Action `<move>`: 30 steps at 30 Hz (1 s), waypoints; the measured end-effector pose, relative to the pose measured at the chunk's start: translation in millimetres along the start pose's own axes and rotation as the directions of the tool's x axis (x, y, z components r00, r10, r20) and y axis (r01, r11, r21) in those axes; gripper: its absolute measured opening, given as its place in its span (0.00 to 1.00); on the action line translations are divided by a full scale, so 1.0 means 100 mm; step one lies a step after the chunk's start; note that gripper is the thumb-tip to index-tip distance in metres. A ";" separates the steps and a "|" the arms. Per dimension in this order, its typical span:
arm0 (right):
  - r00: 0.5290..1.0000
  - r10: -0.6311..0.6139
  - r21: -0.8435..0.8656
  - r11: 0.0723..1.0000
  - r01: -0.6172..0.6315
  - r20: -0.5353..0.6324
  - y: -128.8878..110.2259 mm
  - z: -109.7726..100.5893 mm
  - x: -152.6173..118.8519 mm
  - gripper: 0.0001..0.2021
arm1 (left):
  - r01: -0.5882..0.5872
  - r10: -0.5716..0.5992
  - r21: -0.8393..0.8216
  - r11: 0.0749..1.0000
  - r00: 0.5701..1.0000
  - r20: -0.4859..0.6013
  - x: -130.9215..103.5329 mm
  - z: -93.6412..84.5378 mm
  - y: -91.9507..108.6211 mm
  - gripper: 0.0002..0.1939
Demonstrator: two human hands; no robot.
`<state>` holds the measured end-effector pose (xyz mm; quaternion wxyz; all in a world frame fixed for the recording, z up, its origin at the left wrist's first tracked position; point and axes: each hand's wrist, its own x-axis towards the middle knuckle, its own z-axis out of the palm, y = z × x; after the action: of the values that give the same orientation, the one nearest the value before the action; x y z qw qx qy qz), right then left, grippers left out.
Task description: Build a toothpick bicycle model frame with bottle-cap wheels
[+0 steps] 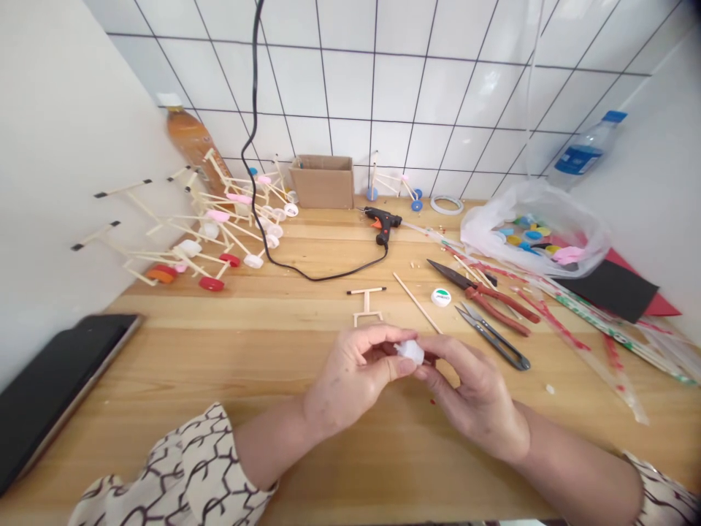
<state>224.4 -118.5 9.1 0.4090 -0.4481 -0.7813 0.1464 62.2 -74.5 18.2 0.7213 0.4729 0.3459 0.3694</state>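
Observation:
Between my two hands is a small white cap (412, 352). My left hand (355, 372) pinches it with thumb and fingers. Touching its right side, my right hand (476, 398) has thumb and fingers pressed together around something dark and thin, mostly hidden. Just beyond my fingers lies a small wooden stick frame (367, 303) with a black-tipped crossbar. A thin wooden stick (416, 301) rests to its right, beside a white cap with a green mark (441, 296).
Stick models with cap wheels (211, 283) crowd the back left. A glue gun (383, 221) with a black cord, cardboard box (323, 183), pliers (482, 292), snips (496, 340), bag of caps (471, 226), bottles and a black phone (60, 380) surround the work area.

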 end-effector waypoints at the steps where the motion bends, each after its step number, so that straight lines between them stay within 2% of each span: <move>1: 1.000 -0.015 -0.017 1.000 0.015 0.010 0.00 0.01 0.00 0.09 | -0.010 0.010 0.020 1.000 1.000 -0.001 0.00 0.00 0.00 0.12; 5: 1.000 -0.014 -0.067 0.998 0.015 0.017 0.00 0.02 -0.01 0.09 | -0.025 0.025 0.065 0.998 1.000 -0.001 0.01 0.01 0.01 0.12; 9: 0.997 0.038 -0.067 0.997 -0.043 -0.061 0.00 0.01 0.01 0.11 | -0.034 0.035 -0.028 0.999 0.999 0.035 0.04 0.00 0.01 0.11; 13: 0.996 0.028 -0.075 0.997 -0.035 -0.083 0.01 0.00 0.03 0.12 | -0.036 0.046 -0.112 0.993 0.995 0.091 0.05 -0.02 0.00 0.11; 16: 0.998 -0.001 -0.093 0.996 -0.005 -0.066 0.02 0.00 0.03 0.12 | -0.016 0.028 -0.122 0.992 0.995 0.096 0.05 -0.02 -0.02 0.12; 22: 1.000 -0.023 -0.073 0.997 0.023 0.007 0.06 0.01 0.01 0.12 | 0.032 -0.029 -0.087 0.996 0.999 0.040 0.02 -0.01 -0.03 0.11; 30: 0.998 -0.053 -0.151 0.987 0.058 0.038 0.03 0.04 -0.03 0.13 | 0.084 -0.082 -0.062 0.995 0.996 0.037 0.02 0.00 -0.01 0.11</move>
<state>223.8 -118.7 3.6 0.3644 -0.4536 -0.8091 0.0824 63.0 -73.4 16.4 0.7564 0.4413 0.3410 0.3419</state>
